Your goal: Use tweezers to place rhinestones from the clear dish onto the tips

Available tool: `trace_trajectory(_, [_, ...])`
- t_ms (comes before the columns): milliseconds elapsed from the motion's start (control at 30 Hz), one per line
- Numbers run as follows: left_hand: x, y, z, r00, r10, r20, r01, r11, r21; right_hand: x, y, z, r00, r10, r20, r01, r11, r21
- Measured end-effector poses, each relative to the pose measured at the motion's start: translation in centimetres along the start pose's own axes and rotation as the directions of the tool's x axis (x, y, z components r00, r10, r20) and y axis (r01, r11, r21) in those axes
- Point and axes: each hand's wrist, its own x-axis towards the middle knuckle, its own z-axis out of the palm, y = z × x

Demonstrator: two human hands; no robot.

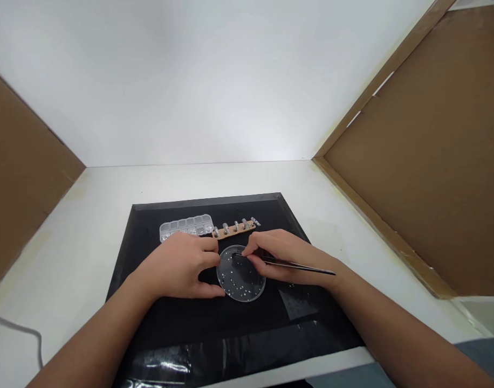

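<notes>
Pinching thin metal tweezers [295,265] in the right hand [281,258], tips down inside a round clear dish [241,274] among small shiny beads [234,280]; whether a bead sits between the tips, cannot tell. Steadying the dish rim with the left hand [182,267], fingers curled against its edge. Plenty of beads loose in the dish. Just beyond, a tan strip [233,230] carrying a row of small silvery pieces, and a clear compartment box [186,226], contents too small to make out. All on a black mat [150,318].

White table [89,215], black mat [150,318], grey cable [24,331]
</notes>
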Motion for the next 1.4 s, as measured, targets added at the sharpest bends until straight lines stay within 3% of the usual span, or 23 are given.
trace_trajectory(933, [0.08,0.08,-0.1,1.0,-0.01,0.006,0.009,1.0,0.019,-0.12,0.13,0.28,0.996,-0.083,-0.022,0.083,0.997,0.0])
trace_trajectory(1400, [-0.03,-0.09,-0.09,0.998,-0.032,0.059,0.031,0.999,0.012,-0.16,0.42,-0.13,0.999,-0.044,-0.016,0.044,0.999,0.019])
